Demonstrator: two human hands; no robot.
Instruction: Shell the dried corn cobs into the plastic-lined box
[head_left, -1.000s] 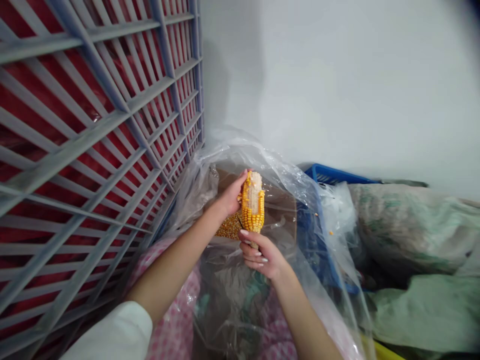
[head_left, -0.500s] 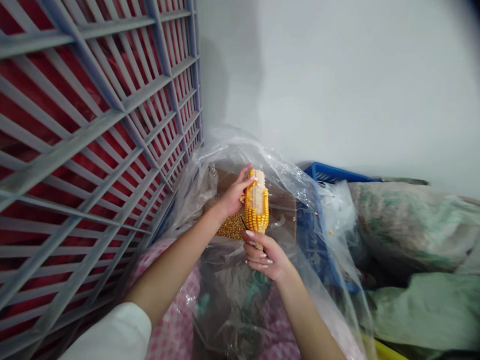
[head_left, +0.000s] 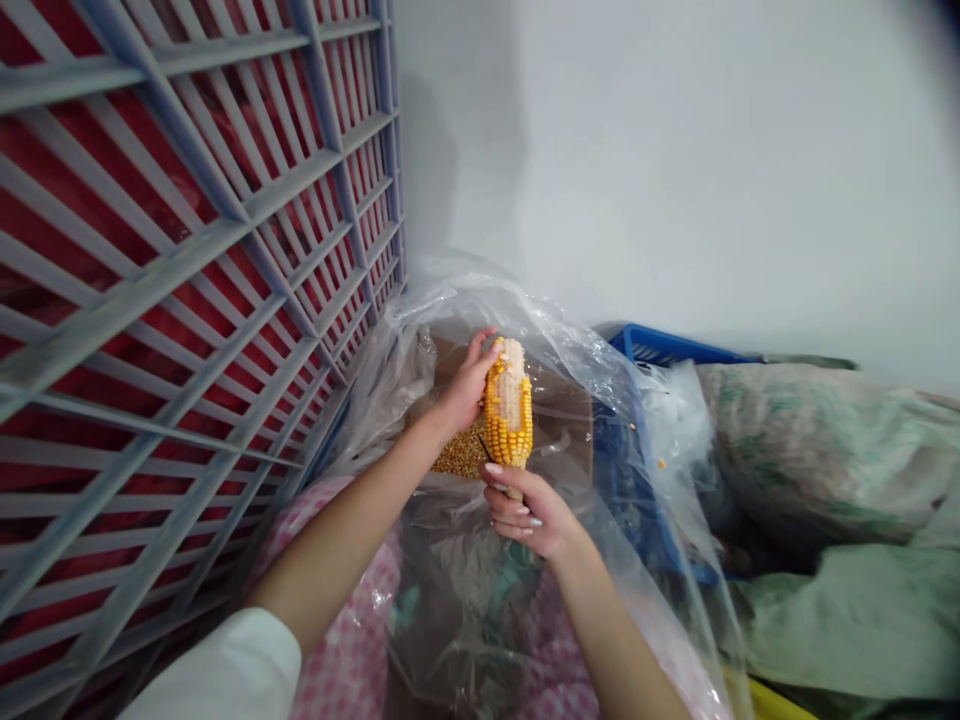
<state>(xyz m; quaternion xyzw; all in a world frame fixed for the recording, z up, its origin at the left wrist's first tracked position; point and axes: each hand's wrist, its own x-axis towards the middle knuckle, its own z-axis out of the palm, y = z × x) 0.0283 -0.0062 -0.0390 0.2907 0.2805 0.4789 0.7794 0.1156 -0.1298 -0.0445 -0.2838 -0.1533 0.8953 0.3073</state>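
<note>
An ear of corn (head_left: pixel 510 405) stands nearly upright between my hands, its upper front stripped to the pale cob and yellow kernels left around the sides and lower end. My right hand (head_left: pixel 521 510) is wrapped round its bottom end. A thin dark pointed thing shows beside that thumb; its kind is unclear. At the upper left side, my left hand (head_left: pixel 469 390) presses thumb and fingers against the kernels. Below, loose corn kernels (head_left: pixel 459 455) lie inside a clear plastic bag (head_left: pixel 480 285) that spreads around a cardboard surface (head_left: pixel 574 430).
A tall grey slatted crate (head_left: pixel 247 225) with red behind it rises close on the left. To the right are a blue plastic basket (head_left: pixel 675 345), a filled woven sack (head_left: pixel 817 440) and pale green cloth (head_left: pixel 862 620). A white wall (head_left: pixel 675 170) stands behind.
The ear of corn has shifted slightly left. My left thumb has moved a little left and down along its edge, while my right hand keeps its hold at the bottom.
</note>
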